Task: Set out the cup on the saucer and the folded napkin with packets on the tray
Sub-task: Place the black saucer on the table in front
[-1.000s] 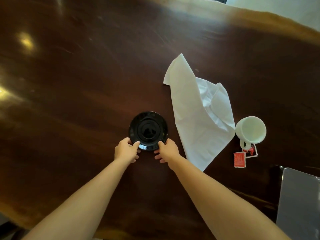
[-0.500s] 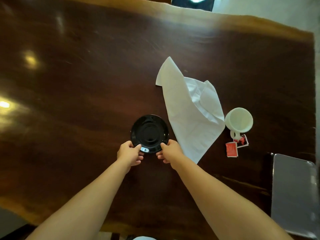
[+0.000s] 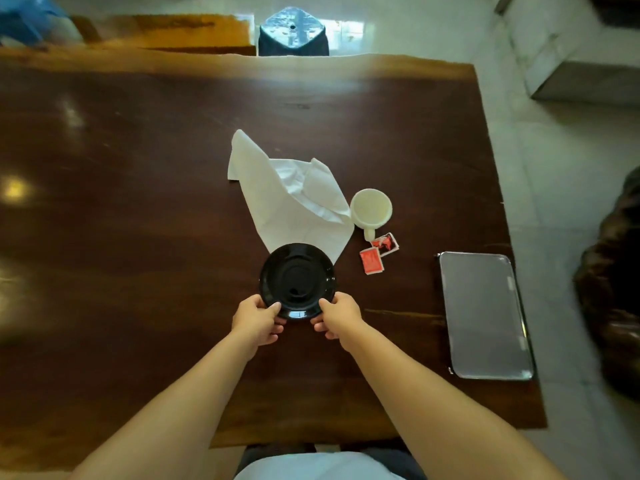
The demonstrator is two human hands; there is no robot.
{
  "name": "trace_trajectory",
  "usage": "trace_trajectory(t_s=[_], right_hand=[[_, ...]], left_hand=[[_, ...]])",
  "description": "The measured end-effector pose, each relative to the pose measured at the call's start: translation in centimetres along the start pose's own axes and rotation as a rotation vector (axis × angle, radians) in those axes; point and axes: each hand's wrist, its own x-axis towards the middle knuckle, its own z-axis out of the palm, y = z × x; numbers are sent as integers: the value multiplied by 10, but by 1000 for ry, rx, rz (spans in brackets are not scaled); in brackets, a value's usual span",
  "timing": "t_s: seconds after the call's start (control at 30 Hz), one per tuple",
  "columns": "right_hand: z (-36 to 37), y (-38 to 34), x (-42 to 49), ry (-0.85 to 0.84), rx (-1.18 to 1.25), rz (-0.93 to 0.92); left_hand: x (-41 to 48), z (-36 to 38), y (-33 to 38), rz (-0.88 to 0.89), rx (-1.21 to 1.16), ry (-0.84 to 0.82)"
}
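A black saucer (image 3: 297,279) is gripped at its near rim by my left hand (image 3: 258,318) and my right hand (image 3: 337,315), one on each side. Its far edge overlaps the near tip of a loosely crumpled white napkin (image 3: 292,199). To the right of the napkin a white cup (image 3: 370,209) stands upright, handle toward me. Two red packets (image 3: 372,259) lie just in front of the cup. A silver rectangular tray (image 3: 483,315) rests by the table's right edge.
The dark wooden table (image 3: 121,220) ends on the right just past the tray, with pale floor tiles beyond. A dark stool (image 3: 292,34) stands behind the far edge. A dark bulky object (image 3: 613,289) sits at the right of the view.
The saucer, held by both hands, has shifted right and now overlaps the napkin's tip. The head view has pulled back and shows the whole tray and the table's edges.
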Motion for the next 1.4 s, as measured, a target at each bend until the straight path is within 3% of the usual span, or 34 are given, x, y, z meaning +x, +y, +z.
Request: trace_trajectory(t_s=[0.5, 1.4], right_hand=[[-155, 115, -26, 125, 78, 43], [-194, 168, 33, 83, 127, 125]], left_hand=[[-78, 160, -20, 132, 209, -133], [-44, 237, -55, 46, 178, -114]])
